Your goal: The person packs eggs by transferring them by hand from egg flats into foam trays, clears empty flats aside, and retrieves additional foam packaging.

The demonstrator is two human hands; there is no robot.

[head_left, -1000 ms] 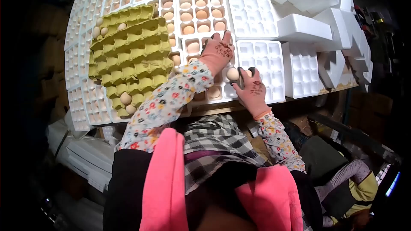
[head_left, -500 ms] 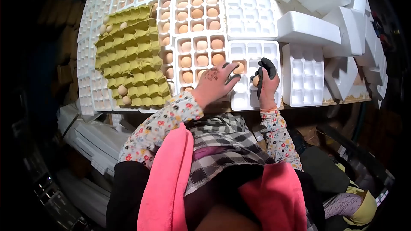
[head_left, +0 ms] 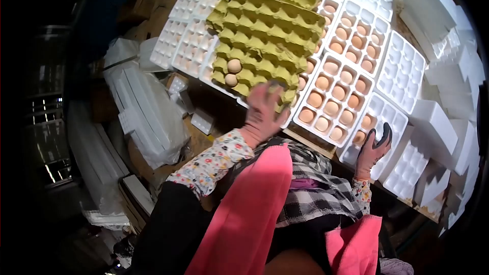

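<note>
My left hand (head_left: 262,113), in a pink glove with dark fingertips, is at the near edge of the yellow egg carton (head_left: 267,30), fingers apart and partly blurred; I see nothing in it. Two pale eggs, one of them a loose egg (head_left: 234,66), lie on the carton's lower left. My right hand (head_left: 373,154), gloved alike, is over a white foam tray (head_left: 385,109), its thumb and fingers apart and no egg visible between them. A few brown eggs, such as one egg (head_left: 359,137), sit in that tray's left column. Beside it stands a filled egg tray (head_left: 333,99).
More filled white trays (head_left: 186,40) lie at the back and left of the table. An unfilled foam tray (head_left: 401,71) and stacked foam pieces (head_left: 433,127) are at the right. Wrapped white bundles (head_left: 145,112) lie below the table's left side.
The view has swung left. My left hand has moved from the white trays to the yellow carton. My right hand has opened; the egg it held is no longer visible there.
</note>
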